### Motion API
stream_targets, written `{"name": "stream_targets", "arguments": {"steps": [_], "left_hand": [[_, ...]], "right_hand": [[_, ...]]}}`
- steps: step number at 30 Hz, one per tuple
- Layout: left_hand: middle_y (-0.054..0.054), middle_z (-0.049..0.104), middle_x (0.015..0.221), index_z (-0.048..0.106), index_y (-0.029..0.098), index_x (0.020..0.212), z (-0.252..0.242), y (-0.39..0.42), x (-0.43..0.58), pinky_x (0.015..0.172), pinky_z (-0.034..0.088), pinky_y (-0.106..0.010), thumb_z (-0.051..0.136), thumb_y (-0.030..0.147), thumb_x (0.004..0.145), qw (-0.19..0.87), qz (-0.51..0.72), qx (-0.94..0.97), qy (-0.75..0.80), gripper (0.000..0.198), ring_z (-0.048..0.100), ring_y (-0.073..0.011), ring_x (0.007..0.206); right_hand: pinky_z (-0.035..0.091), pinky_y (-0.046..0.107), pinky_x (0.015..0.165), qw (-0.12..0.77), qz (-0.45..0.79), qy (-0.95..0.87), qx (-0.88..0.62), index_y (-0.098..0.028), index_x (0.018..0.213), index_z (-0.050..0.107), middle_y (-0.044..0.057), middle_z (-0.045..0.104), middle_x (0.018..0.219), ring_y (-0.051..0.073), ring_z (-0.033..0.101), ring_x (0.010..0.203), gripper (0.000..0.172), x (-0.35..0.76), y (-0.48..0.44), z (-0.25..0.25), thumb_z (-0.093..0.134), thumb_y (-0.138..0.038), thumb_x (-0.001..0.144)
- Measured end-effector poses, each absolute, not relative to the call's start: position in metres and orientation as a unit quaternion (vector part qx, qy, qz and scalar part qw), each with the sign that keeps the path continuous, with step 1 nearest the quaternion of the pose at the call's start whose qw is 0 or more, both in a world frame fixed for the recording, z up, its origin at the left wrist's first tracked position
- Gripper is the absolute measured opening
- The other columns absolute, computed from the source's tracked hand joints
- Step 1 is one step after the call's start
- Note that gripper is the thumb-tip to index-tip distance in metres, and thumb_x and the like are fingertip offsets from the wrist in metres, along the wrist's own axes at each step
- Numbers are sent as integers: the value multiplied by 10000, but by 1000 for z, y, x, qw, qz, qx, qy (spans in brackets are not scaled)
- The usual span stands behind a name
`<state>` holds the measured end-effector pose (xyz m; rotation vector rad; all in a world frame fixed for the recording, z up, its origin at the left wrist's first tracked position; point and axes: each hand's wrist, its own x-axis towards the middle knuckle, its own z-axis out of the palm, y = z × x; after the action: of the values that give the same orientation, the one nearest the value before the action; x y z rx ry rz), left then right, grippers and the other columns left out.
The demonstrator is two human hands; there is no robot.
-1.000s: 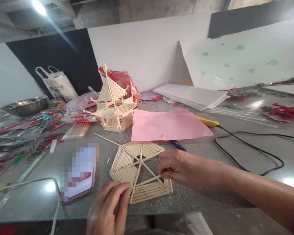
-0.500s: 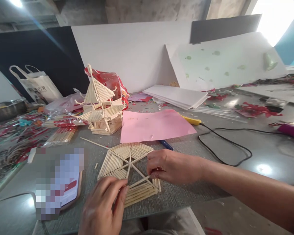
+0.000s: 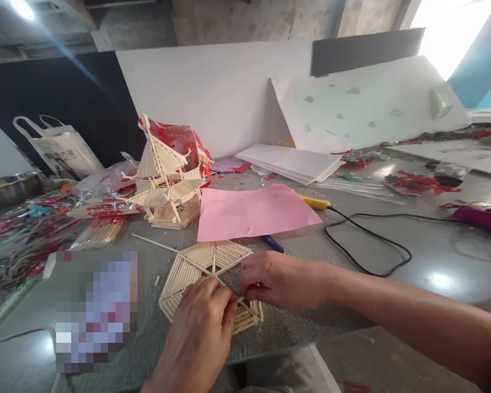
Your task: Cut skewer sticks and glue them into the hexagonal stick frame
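A hexagonal frame of thin wooden sticks [image 3: 184, 273] lies flat on the table, with spokes meeting at its middle and rows of sticks filling its segments. My right hand [image 3: 268, 279] is closed in a pinch over its right side, on a short wooden stick [image 3: 240, 299]. Close against it, my left hand [image 3: 207, 316] covers the centre and front of the frame, its thumb and fingers pressed together at the other end of that stick. Both hands hide part of the near segments. Behind stands a pagoda model [image 3: 167, 191] built of similar sticks.
A pink paper sheet [image 3: 257, 213] lies just beyond the frame, partly over a blue-handled tool [image 3: 273, 243] and a yellow corded tool [image 3: 317, 203]. A blurred phone-like object [image 3: 102, 311] is at left, near bagged sticks [image 3: 100, 232]. White boards [image 3: 286, 161] lie behind.
My left hand has moved right and forward over the frame, closing up to my right hand. The right hand keeps its pinch near the same spot. The view has shifted slightly.
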<state>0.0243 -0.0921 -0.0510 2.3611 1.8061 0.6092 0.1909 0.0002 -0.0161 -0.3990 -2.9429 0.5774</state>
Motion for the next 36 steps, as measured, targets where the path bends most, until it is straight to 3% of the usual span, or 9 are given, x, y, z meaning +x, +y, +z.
{"name": "stream_targets", "arguments": {"steps": [13,20,24,28,33,36], "left_hand": [[-54,579,795,564,178,745,-51,-92,26,693,454,-379,412,146,827,62,215,775,591,176,558,-211,792],[-7,580,681,512,195,728,-51,-90,28,565,430,-254,426,131,787,60,263,782,561,122,565,-147,641],[37,535,579,488,203,744,-45,-87,26,473,364,-204,434,183,795,85,313,754,571,77,498,-102,486],[46,514,552,495,210,746,-29,-86,17,483,352,-204,456,300,816,105,380,692,605,120,483,-101,478],[49,491,551,514,208,751,-12,-81,14,430,300,-185,513,348,770,176,489,600,608,141,408,-86,463],[63,404,536,506,195,730,-8,-73,14,407,270,-166,532,326,758,246,551,563,565,137,330,-66,451]], "right_hand": [[402,215,697,68,165,-976,-126,-134,834,634,29,597,776,120,532,775,135,193,-3,-12,518,-82,789],[388,234,638,81,96,-985,-117,-139,788,619,29,563,721,123,509,722,140,199,-10,-1,485,-114,820],[400,281,744,181,50,-971,-149,-148,884,620,63,593,845,145,525,837,162,215,-4,22,461,-176,865],[398,292,793,280,11,-924,-262,-156,983,603,63,605,942,151,532,891,215,246,17,37,442,-261,887],[383,346,812,121,-93,-936,-316,-109,1029,592,117,588,982,209,520,926,262,257,42,1,539,-203,790],[373,312,757,35,-179,-932,-314,-121,925,619,105,587,902,184,516,846,185,247,58,-20,464,-179,843]]}}
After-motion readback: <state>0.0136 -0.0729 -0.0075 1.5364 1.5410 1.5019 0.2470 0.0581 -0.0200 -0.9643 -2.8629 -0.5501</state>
